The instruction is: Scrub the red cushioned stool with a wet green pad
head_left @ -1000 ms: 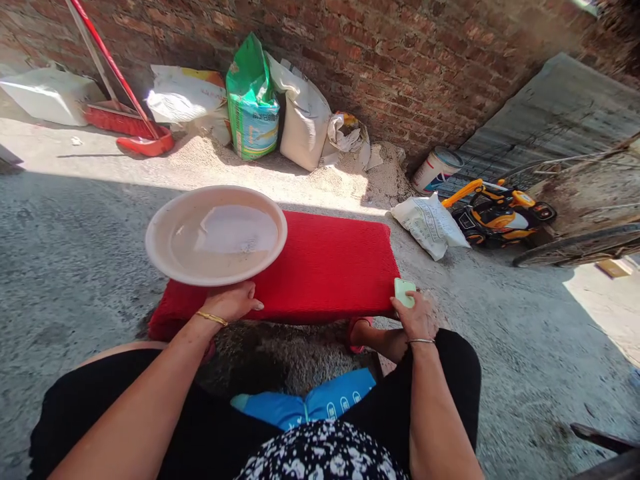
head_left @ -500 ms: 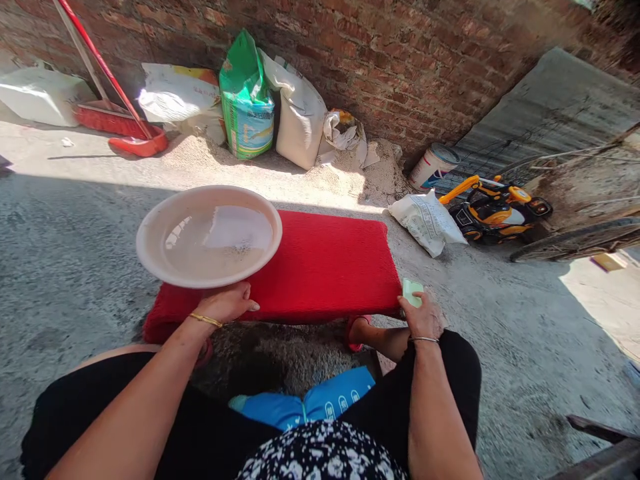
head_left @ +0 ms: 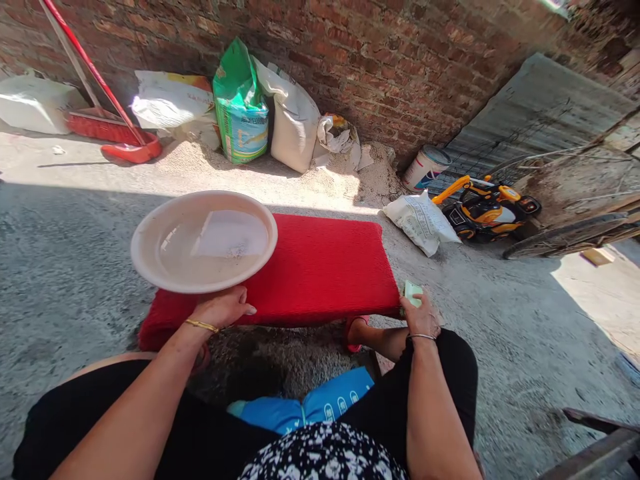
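A red cloth point(head_left: 325, 267) with a ribbed, towel-like surface lies over a low, bench-like support in front of me. On its left part stands a wide, pale basin point(head_left: 150, 263) of water, tilted in the view. My left hand point(head_left: 223, 310) is closed at the cloth's near edge, just below the basin rim, its thumb pointing right; the fingertips are partly hidden. At the near right corner of the cloth, my right hand point(head_left: 421, 315) grips a pale green block that looks like a bar of soap point(head_left: 413, 292).
Along the brick wall stand a red broom and dustpan point(head_left: 133, 150), a green bag point(head_left: 243, 113), a white sack point(head_left: 295, 127) and a bucket point(head_left: 427, 169). Farther right are a small sack point(head_left: 420, 220) and a yellow-black toy vehicle point(head_left: 493, 210). A blue printed cloth point(head_left: 305, 403) lies between my legs.
The view has shifted slightly, so most things appear a little lower and farther left. Both hands keep nearly the same places and grips.
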Available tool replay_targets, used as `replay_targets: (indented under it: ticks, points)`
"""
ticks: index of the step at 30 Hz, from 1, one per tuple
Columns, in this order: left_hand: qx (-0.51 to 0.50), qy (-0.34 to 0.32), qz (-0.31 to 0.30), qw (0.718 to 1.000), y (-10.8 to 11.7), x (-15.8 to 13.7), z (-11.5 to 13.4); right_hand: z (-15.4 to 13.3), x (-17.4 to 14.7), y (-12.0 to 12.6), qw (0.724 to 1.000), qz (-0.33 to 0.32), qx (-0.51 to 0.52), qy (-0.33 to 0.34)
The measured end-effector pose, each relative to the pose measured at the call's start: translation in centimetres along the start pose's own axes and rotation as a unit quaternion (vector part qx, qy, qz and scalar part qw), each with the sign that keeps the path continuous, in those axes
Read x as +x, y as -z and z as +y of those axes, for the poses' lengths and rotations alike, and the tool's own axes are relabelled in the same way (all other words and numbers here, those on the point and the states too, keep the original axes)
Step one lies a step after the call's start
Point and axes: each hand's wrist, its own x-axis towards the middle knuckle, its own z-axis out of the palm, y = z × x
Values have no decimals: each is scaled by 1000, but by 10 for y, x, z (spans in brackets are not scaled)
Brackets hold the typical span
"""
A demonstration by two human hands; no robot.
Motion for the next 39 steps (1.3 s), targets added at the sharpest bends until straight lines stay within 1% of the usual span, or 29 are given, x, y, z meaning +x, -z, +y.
replay_targets:
  ticks: [3, 6, 8, 9, 10, 12, 14, 16, 18, 19, 20, 21, 23, 25, 27, 29, 31, 33, 36, 37, 39]
  points:
    - [-3, 1, 2, 1000, -3, 3, -3, 2, 1, -1, 1000, -1, 1, -7]
    - [-6, 0, 7, 1000, -5, 4, -5, 6, 2, -2, 1000, 14, -4, -6]
    - [-9, -1, 7, 1000, -5, 4, -5, 9, 3, -3, 999, 52, 8, -4]
    - [-10, -1, 6, 1000, -5, 4, -4, 10, 2, -4, 996, 82, 21, 9]
    - [-11, -1, 6, 1000, -4, 3, -4, 9, 0, -6, 992, 115, 37, 35]
    - [-14, 2, 4, 1000, -3, 2, -3, 4, -12, -11, 975, 171, 80, 118]
    - [-19, 6, -3, 1000, -1, 1, -3, -9, -38, -19, 947, 193, 133, 222]
    - [-28, 6, -9, 1000, 0, 1, -3, -26, -76, -29, 909, 179, 183, 330]
    - [-31, 4, -7, 999, -1, 2, -3, -44, -118, -39, 861, 135, 211, 443]
    - [-29, 4, -3, 1000, -2, 3, -4, -52, -136, -45, 839, 111, 214, 488]
    - [-24, 3, 2, 1000, -3, 4, -4, -59, -152, -49, 821, 91, 212, 522]
    - [-18, 3, 6, 1000, -4, 5, -5, -65, -163, -54, 809, 78, 205, 546]
    - [-11, -1, 14, 1000, -6, 7, -6, -71, -172, -61, 801, 76, 184, 564]
    - [-11, -6, 19, 1000, -8, 8, -7, -69, -166, -65, 809, 93, 164, 556]
    - [-14, -11, 21, 1000, -8, 8, -7, -61, -150, -66, 824, 115, 149, 535]
    - [-13, -16, 22, 1000, -7, 7, -6, -48, -132, -64, 843, 129, 141, 503]
    - [-17, -16, 16, 1000, -5, 6, -5, -34, -114, -59, 869, 132, 137, 456]
    - [-26, -9, 5, 1000, -2, 4, -3, -19, -97, -53, 903, 128, 132, 389]
    - [-31, -1, -4, 1000, 2, 0, 1, 1, -73, -42, 950, 128, 115, 261]
    - [-28, -4, -1, 1000, 3, -1, 3, 6, -65, -39, 961, 132, 111, 218]
    - [-19, -9, 6, 1000, 5, -4, 5, 12, -53, -33, 971, 142, 112, 155]
